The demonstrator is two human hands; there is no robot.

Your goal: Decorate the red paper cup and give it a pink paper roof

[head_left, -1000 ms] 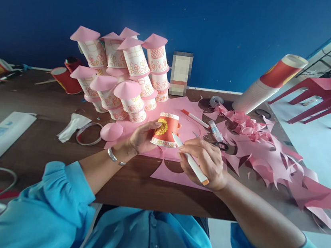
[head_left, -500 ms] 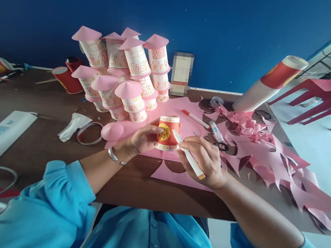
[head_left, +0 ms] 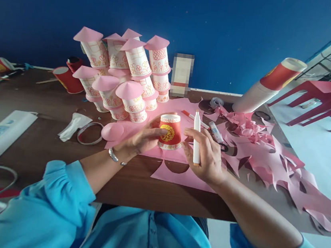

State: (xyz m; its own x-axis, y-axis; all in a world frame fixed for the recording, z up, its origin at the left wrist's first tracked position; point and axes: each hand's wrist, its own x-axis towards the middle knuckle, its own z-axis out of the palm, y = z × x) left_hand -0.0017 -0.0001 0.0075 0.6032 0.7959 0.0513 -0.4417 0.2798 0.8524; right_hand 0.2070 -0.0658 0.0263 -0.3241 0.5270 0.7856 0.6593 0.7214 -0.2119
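Observation:
My left hand [head_left: 148,136] grips a red paper cup [head_left: 174,135] from its left side, thumb across the yellow printed emblem. The cup is upside down, with a white band at top and a patterned white rim at the bottom. Between the fingers of my right hand [head_left: 206,155] stands a white marker [head_left: 196,140], its orange tip pointing up, clear of the cup. Under both hands lies a pink paper sheet [head_left: 177,173] with rounded cutouts. Behind the cup, a red-capped marker [head_left: 188,114] and a glue stick [head_left: 216,132] rest on the paper.
Several cup towers with pink cone roofs [head_left: 129,90] stand at back left. A tall stack of cups [head_left: 260,91] leans at back right, beside pink paper scraps [head_left: 270,153]. A tape roll [head_left: 90,133] and a power strip [head_left: 1,136] lie to the left.
My right hand has drawn the marker away from the cup and turned its tip upward. The cup has shifted slightly right and turned a little in my left hand.

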